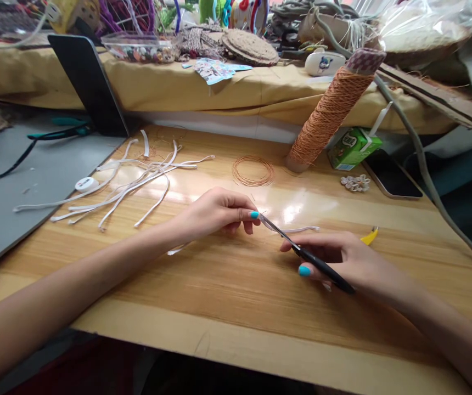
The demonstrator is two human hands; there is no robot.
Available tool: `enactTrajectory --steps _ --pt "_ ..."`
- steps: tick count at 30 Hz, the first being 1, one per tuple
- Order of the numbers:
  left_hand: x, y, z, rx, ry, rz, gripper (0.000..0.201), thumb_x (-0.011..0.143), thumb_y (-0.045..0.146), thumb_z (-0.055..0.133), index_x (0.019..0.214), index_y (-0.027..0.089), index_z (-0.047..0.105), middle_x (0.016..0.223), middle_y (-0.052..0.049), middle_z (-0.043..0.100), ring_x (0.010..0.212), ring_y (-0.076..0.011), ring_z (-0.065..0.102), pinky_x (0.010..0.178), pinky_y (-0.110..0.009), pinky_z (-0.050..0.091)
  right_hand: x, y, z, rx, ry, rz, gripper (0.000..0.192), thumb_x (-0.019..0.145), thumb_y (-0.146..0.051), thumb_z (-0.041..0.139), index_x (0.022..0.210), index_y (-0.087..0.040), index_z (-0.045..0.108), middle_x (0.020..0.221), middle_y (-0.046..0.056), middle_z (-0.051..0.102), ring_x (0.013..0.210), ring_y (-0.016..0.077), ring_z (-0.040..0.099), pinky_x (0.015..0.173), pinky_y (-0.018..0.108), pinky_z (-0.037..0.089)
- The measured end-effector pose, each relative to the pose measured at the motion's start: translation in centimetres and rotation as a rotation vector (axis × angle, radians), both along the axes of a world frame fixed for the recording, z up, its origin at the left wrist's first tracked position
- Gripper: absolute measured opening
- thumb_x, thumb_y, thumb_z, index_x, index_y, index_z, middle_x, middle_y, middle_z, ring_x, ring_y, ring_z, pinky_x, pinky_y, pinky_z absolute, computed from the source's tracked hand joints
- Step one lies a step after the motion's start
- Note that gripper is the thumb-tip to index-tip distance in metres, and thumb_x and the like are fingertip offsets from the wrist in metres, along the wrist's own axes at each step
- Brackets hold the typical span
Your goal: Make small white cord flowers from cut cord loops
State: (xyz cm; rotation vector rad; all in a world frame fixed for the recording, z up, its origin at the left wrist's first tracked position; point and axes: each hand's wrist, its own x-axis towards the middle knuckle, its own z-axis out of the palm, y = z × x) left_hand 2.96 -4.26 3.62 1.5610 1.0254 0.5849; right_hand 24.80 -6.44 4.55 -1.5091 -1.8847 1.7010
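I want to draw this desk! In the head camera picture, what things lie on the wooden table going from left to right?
White round tape measure → white strips → copper wire coil → orange thread cone → green juice box → black phone.

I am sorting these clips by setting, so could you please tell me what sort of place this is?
Most likely a handicraft workbench. A cone of orange cord stands on the wooden table beside a coil of thin wire, cut white strips lie scattered, and the right hand holds a slim black tool.
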Motion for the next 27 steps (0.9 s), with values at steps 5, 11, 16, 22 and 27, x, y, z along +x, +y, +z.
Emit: enactTrajectory --steps 5,11,16,22,27 --pt "0.04 -0.19 -0.06 -0.007 0.0 0.028 0.019 0.077 0.025 0.051 0.078 0.01 0.062 0.068 -0.003 0.062 0.049 -0.0043 0.043 0.046 -0.016 0.035 -0.31 -0.11 0.0 -0.007 0.018 -0.011 0.034 0.061 -0.036 0.066 0.091 -0.019 0.066 0.059 -0.003 0.049 0.045 0.005 0.039 0.04 0.019 0.031" --pt "0.03 -0.39 -0.25 -0.014 -0.017 0.016 0.022 0.078 0.028 0.05 0.081 0.01 0.063 0.073 -0.004 0.064 0.049 -0.0045 0.046 0.047 -0.017 0.037 -0.52 -0.19 0.14 -0.003 0.014 0.004 0.034 0.062 -0.037 0.065 0.092 -0.02 0.066 0.058 -0.004 0.047 0.045 0.0051 0.039 0.04 0.019 0.031" --pt "0.0 -0.37 -0.33 -0.013 -0.033 -0.011 0.025 0.079 0.031 0.05 0.082 0.01 0.063 0.074 -0.005 0.065 0.05 -0.0044 0.047 0.05 -0.018 0.039 -0.54 -0.29 0.03 -0.012 0.034 0.006 0.034 0.063 -0.038 0.064 0.092 -0.021 0.066 0.055 -0.004 0.047 0.044 0.0061 0.039 0.039 0.019 0.031" --pt "-0.04 -0.29 -0.33 0.005 -0.036 -0.022 0.024 0.079 0.031 0.049 0.08 0.01 0.062 0.075 -0.004 0.064 0.051 -0.0044 0.047 0.052 -0.018 0.04 -0.38 -0.56 -0.07 -0.058 0.086 -0.023 0.03 0.066 -0.033 0.062 0.091 -0.019 0.065 0.055 -0.004 0.046 0.043 0.005 0.04 0.04 0.019 0.032" --pt "-0.19 -0.07 -0.46 0.016 -0.02 -0.056 0.024 0.08 0.03 0.049 0.082 0.01 0.062 0.075 -0.004 0.064 0.052 -0.0049 0.048 0.053 -0.018 0.041 -0.47 -0.82 -0.4 -0.042 0.09 -0.034 0.034 0.069 -0.038 0.059 0.095 -0.016 0.063 0.053 -0.004 0.044 0.041 0.0049 0.038 0.037 0.019 0.029"
